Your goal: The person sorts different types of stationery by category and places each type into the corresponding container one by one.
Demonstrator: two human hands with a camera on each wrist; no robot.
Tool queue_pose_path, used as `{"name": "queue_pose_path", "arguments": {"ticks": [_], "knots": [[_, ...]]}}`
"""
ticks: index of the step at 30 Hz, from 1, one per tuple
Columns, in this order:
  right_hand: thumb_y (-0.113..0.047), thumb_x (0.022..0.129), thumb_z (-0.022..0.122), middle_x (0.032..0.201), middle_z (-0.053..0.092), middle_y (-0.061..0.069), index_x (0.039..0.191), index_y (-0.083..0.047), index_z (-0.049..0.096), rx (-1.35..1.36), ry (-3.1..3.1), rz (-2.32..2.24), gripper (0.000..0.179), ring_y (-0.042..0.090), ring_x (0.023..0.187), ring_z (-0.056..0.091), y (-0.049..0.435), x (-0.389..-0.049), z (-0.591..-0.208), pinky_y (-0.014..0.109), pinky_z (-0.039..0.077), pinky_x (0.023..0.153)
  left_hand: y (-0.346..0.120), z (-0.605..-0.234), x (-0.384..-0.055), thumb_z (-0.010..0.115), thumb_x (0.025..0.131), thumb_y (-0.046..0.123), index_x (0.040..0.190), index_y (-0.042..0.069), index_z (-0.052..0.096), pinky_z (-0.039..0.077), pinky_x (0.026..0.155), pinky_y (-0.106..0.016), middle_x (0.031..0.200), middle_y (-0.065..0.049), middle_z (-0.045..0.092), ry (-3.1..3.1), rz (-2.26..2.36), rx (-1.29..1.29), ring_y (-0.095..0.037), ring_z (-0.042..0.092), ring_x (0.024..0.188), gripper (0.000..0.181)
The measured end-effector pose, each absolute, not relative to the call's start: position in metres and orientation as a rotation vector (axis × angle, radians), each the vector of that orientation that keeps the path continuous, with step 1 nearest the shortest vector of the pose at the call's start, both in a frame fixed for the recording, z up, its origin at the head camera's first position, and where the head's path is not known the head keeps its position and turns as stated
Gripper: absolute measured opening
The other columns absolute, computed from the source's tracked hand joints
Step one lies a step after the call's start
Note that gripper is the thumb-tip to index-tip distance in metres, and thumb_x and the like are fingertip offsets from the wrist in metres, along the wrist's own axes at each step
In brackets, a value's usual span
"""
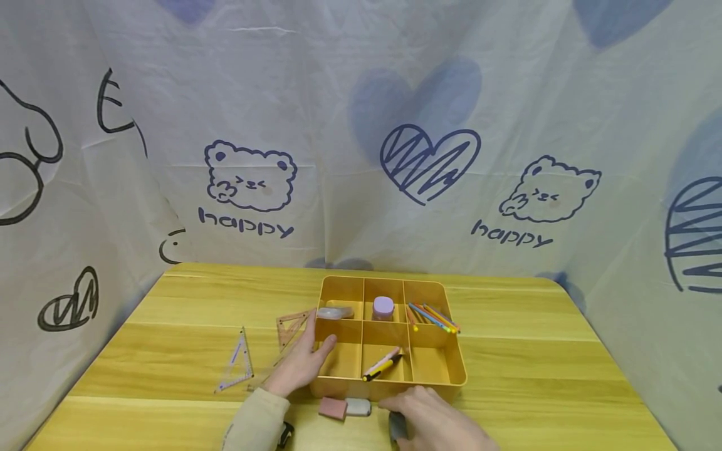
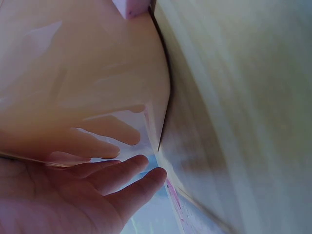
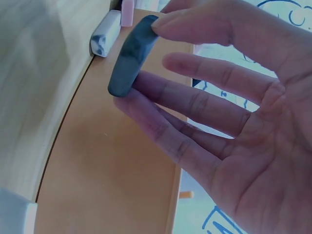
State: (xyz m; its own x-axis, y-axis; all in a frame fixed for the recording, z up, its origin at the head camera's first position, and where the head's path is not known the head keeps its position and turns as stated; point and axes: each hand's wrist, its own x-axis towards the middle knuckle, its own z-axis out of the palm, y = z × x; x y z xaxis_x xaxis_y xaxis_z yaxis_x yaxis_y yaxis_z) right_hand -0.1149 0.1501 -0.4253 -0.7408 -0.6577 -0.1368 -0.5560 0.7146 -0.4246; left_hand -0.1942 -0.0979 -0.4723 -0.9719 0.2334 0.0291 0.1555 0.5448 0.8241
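Observation:
My right hand [image 1: 431, 413] pinches a dark grey-green eraser [image 3: 131, 58] between thumb and fingertips, low before the front wall of a yellow six-compartment organizer box [image 1: 386, 389]. My left hand [image 1: 301, 363] lies along the box's left side, its thumb over the rim; the left wrist view has its fingers [image 2: 122, 175] extended beside the glossy outer wall. A pink eraser [image 1: 333, 408] and a white eraser [image 1: 358, 407] lie side by side in front of the box. In its front middle compartment are a yellow-and-black pen [image 1: 382, 368] and a pink pen [image 1: 389, 357].
The back compartments hold a clear tape-like item [image 1: 334, 312], a purple-lidded jar [image 1: 383, 307] and several coloured pencils [image 1: 433, 317]. Left of the box lie a clear set square [image 1: 237, 366] and a wooden-looking set square [image 1: 289, 326]. A printed curtain [image 1: 338, 238] hangs behind the table.

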Motion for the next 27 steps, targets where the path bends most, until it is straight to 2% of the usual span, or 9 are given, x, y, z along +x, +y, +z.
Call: {"name": "queue_pose_path", "arguments": {"ticks": [2,5,9,12,19,27], "knots": [[-0.007,0.077,0.081,0.090,0.068,-0.014,0.118,-0.015,0.072,-0.914,2.647,-0.515,0.043,-0.005,0.074,0.052,0.151,-0.114,-0.423,0.016,0.048,0.066,-0.098,-0.473,-0.195,0.047,0.108,0.027,0.159,-0.007,0.000,0.027,0.120,-0.063,0.160,-0.038,0.018,2.691,1.417,0.341,-0.053,0.030,0.146,0.077],[-0.012,0.079,0.081,0.111,0.074,-0.010,0.127,-0.017,0.070,-0.837,2.660,-0.497,0.049,0.000,0.093,0.061,0.153,-0.113,-0.419,0.026,0.056,0.083,-0.098,-0.474,-0.195,0.047,0.108,0.026,0.159,-0.007,0.000,0.027,0.120,-0.063,0.160,-0.037,0.018,2.695,1.412,0.340,-0.053,0.031,0.145,0.076],[-0.019,0.082,0.081,0.126,0.071,-0.008,0.130,-0.021,0.068,-0.767,2.664,-0.516,0.050,0.012,0.115,0.064,0.156,-0.110,-0.414,0.042,0.055,0.100,-0.097,-0.474,-0.194,0.046,0.108,0.027,0.159,-0.006,0.000,0.027,0.121,-0.063,0.161,-0.037,0.018,2.693,1.411,0.335,-0.053,0.030,0.146,0.077],[-0.022,0.084,0.080,0.129,0.069,-0.010,0.132,-0.024,0.067,-0.758,2.659,-0.557,0.049,0.014,0.119,0.062,0.158,-0.109,-0.412,0.044,0.054,0.102,-0.098,-0.473,-0.194,0.046,0.108,0.027,0.159,-0.005,-0.001,0.026,0.121,-0.063,0.161,-0.037,0.016,2.688,1.412,0.331,-0.053,0.030,0.146,0.077],[-0.020,0.085,0.079,0.129,0.069,-0.008,0.133,-0.025,0.066,-0.818,2.712,-0.631,0.050,0.011,0.115,0.064,0.164,-0.107,-0.408,0.039,0.056,0.098,-0.097,-0.472,-0.194,0.046,0.108,0.027,0.159,-0.005,-0.001,0.026,0.121,-0.063,0.162,-0.036,0.015,2.688,1.413,0.327,-0.053,0.030,0.146,0.077],[-0.021,0.087,0.078,0.135,0.066,-0.005,0.136,-0.024,0.063,-0.838,2.795,-0.707,0.052,0.020,0.121,0.063,0.170,-0.104,-0.403,0.047,0.054,0.102,-0.098,-0.472,-0.194,0.046,0.108,0.027,0.160,-0.004,-0.002,0.024,0.121,-0.063,0.163,-0.035,0.014,2.672,1.423,0.324,-0.052,0.027,0.148,0.077]]}}
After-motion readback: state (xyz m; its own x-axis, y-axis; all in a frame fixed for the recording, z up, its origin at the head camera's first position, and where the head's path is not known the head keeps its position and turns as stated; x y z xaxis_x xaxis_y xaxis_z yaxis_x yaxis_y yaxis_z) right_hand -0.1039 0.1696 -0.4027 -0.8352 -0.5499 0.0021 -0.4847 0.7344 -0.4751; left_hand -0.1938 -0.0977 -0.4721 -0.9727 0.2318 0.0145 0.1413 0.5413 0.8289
